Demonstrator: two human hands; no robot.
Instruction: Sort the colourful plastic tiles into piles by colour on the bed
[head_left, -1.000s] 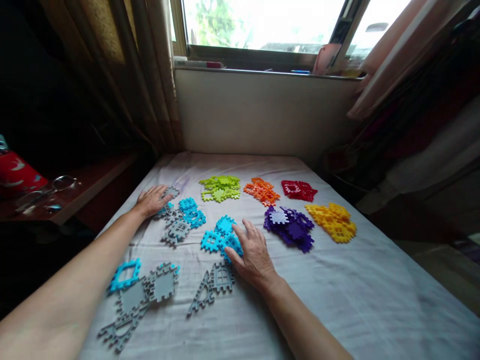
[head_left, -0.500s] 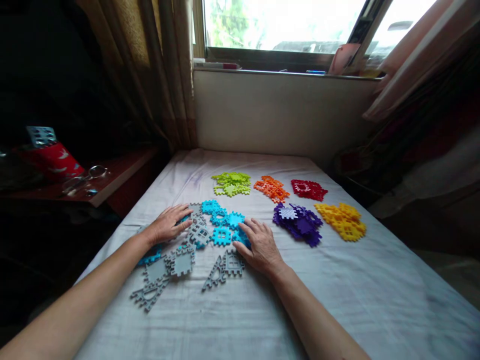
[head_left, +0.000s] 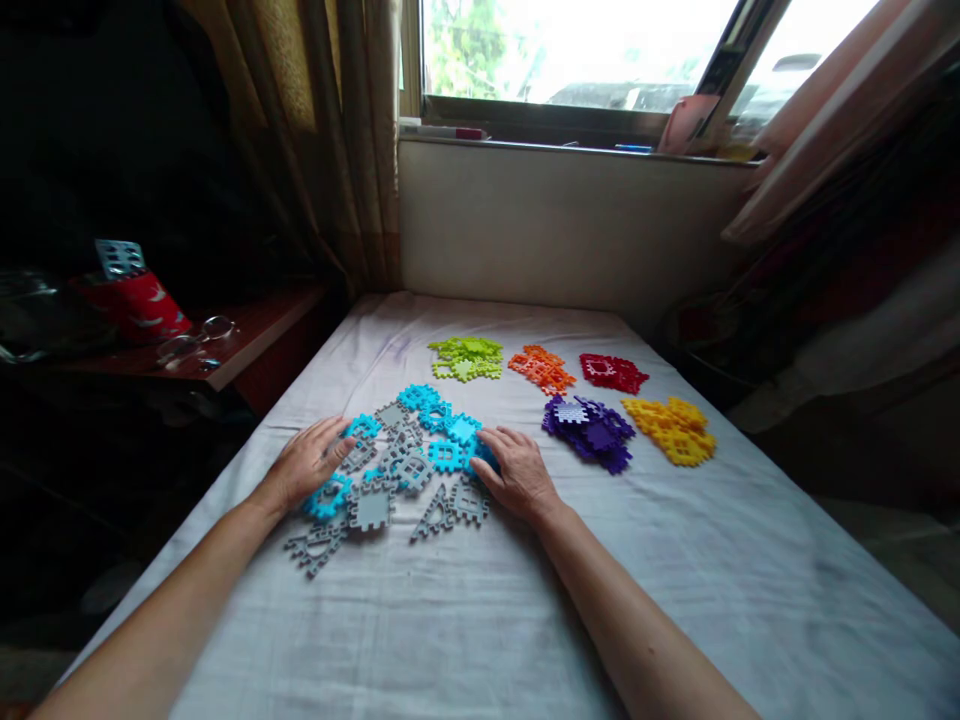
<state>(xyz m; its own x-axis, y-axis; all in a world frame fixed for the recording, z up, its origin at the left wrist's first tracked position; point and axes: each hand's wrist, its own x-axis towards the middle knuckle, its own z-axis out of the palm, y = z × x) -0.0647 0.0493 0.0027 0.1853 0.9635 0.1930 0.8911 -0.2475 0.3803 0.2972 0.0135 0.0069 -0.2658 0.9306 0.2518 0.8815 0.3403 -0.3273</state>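
Observation:
Interlocking plastic building tiles lie mixed in front of me, blue tiles and grey tiles partly overlapping. My left hand rests at the left edge of this mix, fingers stretched out, its tips against a blue tile. At the right edge, my right hand lies with fingers spread over a blue tile that it partly covers. Neither hand grips anything. Nearest to me are a grey triangular tile on the left and another grey triangle beside a grey window tile.
Sorted piles lie farther back: lime green tiles, orange tiles, red tiles, purple tiles and yellow tiles. A white sheet covers the surface. Glasses and a red container stand on a side table.
My left hand has drawn back leftward from the mix, uncovering blue and grey tiles. Some grey tiles at the left have shifted. My right hand stays by the blue tiles. The view has shifted slightly.

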